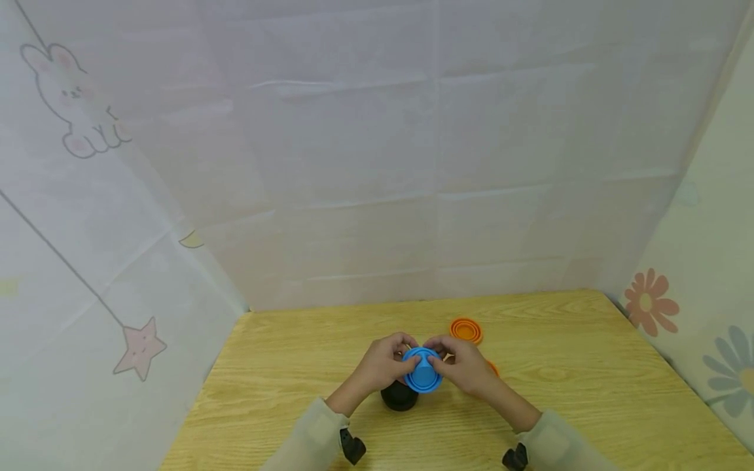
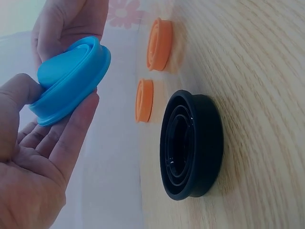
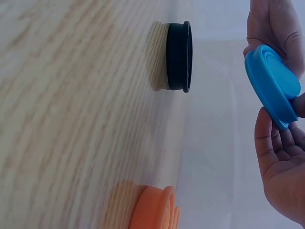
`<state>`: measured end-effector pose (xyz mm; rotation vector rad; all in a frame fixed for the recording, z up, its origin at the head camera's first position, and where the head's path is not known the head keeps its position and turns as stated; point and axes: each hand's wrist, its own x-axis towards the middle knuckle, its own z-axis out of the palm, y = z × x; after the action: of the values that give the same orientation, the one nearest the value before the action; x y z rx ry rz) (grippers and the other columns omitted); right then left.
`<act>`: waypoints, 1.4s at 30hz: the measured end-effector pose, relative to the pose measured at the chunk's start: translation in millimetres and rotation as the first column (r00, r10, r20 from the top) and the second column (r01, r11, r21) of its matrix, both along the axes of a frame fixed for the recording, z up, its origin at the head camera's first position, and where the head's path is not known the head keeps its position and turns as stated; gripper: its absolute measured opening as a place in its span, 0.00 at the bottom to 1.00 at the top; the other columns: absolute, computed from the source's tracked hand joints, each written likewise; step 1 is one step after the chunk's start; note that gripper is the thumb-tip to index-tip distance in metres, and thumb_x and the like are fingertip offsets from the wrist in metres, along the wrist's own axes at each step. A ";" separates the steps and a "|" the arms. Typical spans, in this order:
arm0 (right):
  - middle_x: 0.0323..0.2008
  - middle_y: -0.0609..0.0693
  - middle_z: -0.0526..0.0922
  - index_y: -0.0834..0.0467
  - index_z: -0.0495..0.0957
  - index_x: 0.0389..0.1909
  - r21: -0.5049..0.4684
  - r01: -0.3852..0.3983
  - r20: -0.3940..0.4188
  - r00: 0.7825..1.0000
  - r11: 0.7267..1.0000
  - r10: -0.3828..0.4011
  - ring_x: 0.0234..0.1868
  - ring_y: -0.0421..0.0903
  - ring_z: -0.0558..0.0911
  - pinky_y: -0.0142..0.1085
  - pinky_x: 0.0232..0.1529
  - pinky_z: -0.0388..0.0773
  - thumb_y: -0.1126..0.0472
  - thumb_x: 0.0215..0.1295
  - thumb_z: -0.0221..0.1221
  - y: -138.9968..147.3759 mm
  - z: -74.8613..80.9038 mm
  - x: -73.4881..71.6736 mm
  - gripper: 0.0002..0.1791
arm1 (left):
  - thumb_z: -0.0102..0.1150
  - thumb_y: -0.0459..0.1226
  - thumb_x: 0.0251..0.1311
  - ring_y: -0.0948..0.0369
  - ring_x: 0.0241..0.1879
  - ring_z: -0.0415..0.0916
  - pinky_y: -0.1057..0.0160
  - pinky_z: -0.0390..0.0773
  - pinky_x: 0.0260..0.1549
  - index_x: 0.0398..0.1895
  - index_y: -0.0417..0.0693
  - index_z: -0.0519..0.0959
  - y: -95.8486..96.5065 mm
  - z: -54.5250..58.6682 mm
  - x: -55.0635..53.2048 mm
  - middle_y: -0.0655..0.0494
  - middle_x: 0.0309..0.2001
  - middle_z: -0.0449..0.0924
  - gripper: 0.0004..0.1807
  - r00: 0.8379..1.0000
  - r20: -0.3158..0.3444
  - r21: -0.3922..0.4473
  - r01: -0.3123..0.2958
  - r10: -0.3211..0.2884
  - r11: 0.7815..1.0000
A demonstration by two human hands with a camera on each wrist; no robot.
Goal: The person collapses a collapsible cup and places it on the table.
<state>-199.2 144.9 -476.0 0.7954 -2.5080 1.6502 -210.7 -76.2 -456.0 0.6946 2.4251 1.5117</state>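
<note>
A blue collapsible cup, folded flat with ringed walls, is held up above the table between both hands. My left hand grips its left edge, thumb on the near face and fingers behind. On the opposite edge my right hand pinches it the same way. The left wrist view shows the blue cup tilted, its middle bulging toward the thumb. Below it, a black collapsible cup sits folded on the table, concentric rings showing in the left wrist view.
On the wooden table, one folded orange cup lies beyond the hands. Another orange cup is mostly hidden behind the right hand; both orange cups show in the left wrist view. Pale printed sheets hang around the table's back and sides.
</note>
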 end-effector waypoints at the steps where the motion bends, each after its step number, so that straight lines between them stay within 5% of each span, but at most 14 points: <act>1: 0.40 0.48 0.84 0.59 0.81 0.52 0.006 0.008 -0.003 1.000 1.000 -0.008 0.38 0.41 0.80 0.31 0.35 0.82 0.59 0.72 0.63 -0.2 -0.6 -0.1 0.12 | 0.63 0.37 0.68 0.63 0.27 0.83 0.49 0.87 0.29 0.50 0.44 0.78 0.0 -0.1 0.1 0.57 0.33 0.82 0.11 1.000 -0.008 -0.003 0.001 -0.001 1.000; 5: 0.39 0.47 0.84 0.58 0.81 0.52 0.012 0.030 -0.001 1.000 0.999 -0.030 0.38 0.41 0.80 0.31 0.35 0.82 0.59 0.72 0.63 -0.4 -1.9 -1.1 0.12 | 0.62 0.36 0.68 0.63 0.27 0.83 0.45 0.86 0.31 0.51 0.45 0.78 0.0 -0.5 0.2 0.56 0.34 0.83 0.11 1.000 -0.015 -0.005 0.000 0.000 1.000; 13: 0.41 0.49 0.85 0.58 0.81 0.54 -0.004 0.037 0.035 0.999 0.999 -0.037 0.40 0.41 0.82 0.31 0.38 0.83 0.59 0.73 0.61 2.6 -1.2 -2.9 0.13 | 0.59 0.42 0.73 0.60 0.35 0.85 0.57 0.87 0.33 0.57 0.46 0.77 -2.9 -3.6 -0.7 0.53 0.38 0.84 0.15 0.998 0.060 0.061 0.032 -0.036 0.998; 22: 0.46 0.54 0.85 0.61 0.80 0.57 -0.069 0.021 0.127 0.992 0.997 -0.013 0.43 0.43 0.84 0.33 0.40 0.84 0.57 0.75 0.59 10.0 -3.9 -6.1 0.16 | 0.64 0.37 0.68 0.55 0.41 0.85 0.42 0.85 0.41 0.64 0.43 0.73 -7.2 -3.3 -2.2 0.49 0.45 0.81 0.23 0.980 0.153 0.148 0.102 -0.124 0.984; 29: 0.55 0.59 0.82 0.63 0.73 0.65 -0.205 -0.033 0.366 0.924 0.978 0.107 0.46 0.50 0.85 0.50 0.46 0.85 0.52 0.75 0.58 14.2 -3.5 -10.0 0.26 | 0.64 0.38 0.68 0.55 0.42 0.85 0.42 0.85 0.42 0.63 0.44 0.74 -8.8 -10.2 -5.4 0.49 0.45 0.79 0.23 0.983 0.173 0.155 0.036 -0.063 0.987; 38: 0.49 0.57 0.83 0.63 0.75 0.62 -0.231 0.008 0.453 0.886 0.973 0.100 0.46 0.52 0.82 0.57 0.51 0.83 0.51 0.75 0.58 14.3 -1.0 -9.9 0.24 | 0.64 0.37 0.68 0.55 0.41 0.85 0.51 0.87 0.39 0.64 0.39 0.73 -10.9 -12.4 -5.4 0.48 0.45 0.78 0.23 0.974 0.218 0.173 0.017 -0.055 0.985; 42: 0.47 0.56 0.83 0.63 0.76 0.62 -0.234 0.026 0.482 0.871 0.972 0.093 0.45 0.51 0.82 0.53 0.49 0.84 0.49 0.76 0.57 14.5 -1.6 -10.1 0.25 | 0.64 0.37 0.68 0.55 0.41 0.85 0.52 0.88 0.39 0.64 0.36 0.72 -10.9 -12.2 -5.1 0.47 0.46 0.78 0.24 0.970 0.234 0.175 0.018 -0.059 0.984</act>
<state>-209.2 159.3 -477.6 0.4352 -2.5126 2.3616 -215.8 -87.1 -468.2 0.5507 2.1130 1.6959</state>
